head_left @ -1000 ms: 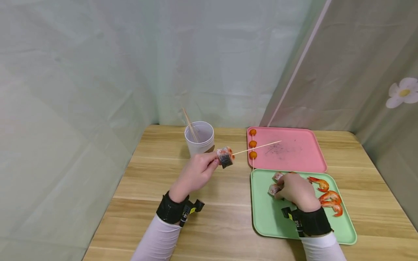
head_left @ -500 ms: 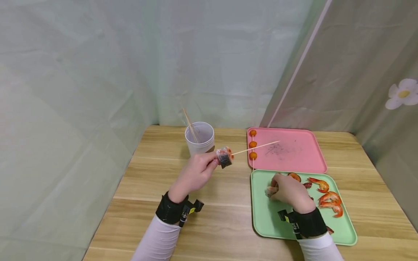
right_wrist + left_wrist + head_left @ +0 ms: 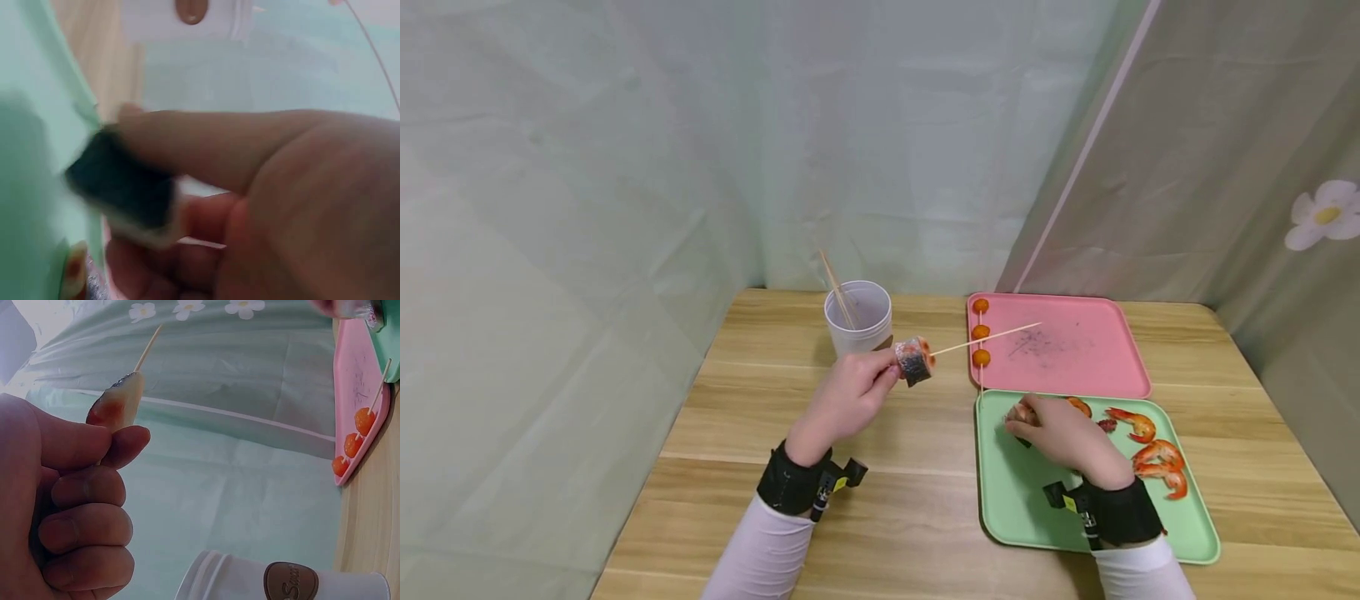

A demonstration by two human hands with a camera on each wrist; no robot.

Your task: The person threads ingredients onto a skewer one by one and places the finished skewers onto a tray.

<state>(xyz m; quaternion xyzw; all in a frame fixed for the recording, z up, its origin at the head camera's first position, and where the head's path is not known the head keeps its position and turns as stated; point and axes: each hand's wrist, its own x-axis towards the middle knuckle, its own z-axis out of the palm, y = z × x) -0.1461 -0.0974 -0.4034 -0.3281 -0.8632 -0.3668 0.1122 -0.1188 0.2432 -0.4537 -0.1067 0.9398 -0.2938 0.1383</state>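
Note:
My left hand (image 3: 850, 398) pinches a bamboo skewer (image 3: 985, 339) that points to the right. A fish chunk (image 3: 914, 362) with dark silvery skin is threaded on it, right at the fingertips. In the left wrist view the chunk's cream and red flesh (image 3: 119, 403) shows above the thumb. Over the upper left of the green tray (image 3: 1015, 512), my right hand (image 3: 1071, 437) holds a second fish chunk (image 3: 122, 181) between thumb and fingers, its dark skin towards the right wrist camera. Another silvery-skinned piece (image 3: 94, 284) lies below that hand in the same view.
Three shrimp (image 3: 1131, 425) lie on the green tray's right side, with a small dark red piece (image 3: 1107, 425) and an orange-brown piece (image 3: 1079, 406) nearby. Behind, a pink tray (image 3: 1090, 350) bears a skewer of three orange balls (image 3: 981, 332). A white cup (image 3: 857, 321) holds wooden skewers (image 3: 835, 283).
My right hand has moved slightly left on the green tray and taken hold of a fish chunk, uncovering the orange-brown piece. The left hand with its skewer stays almost still.

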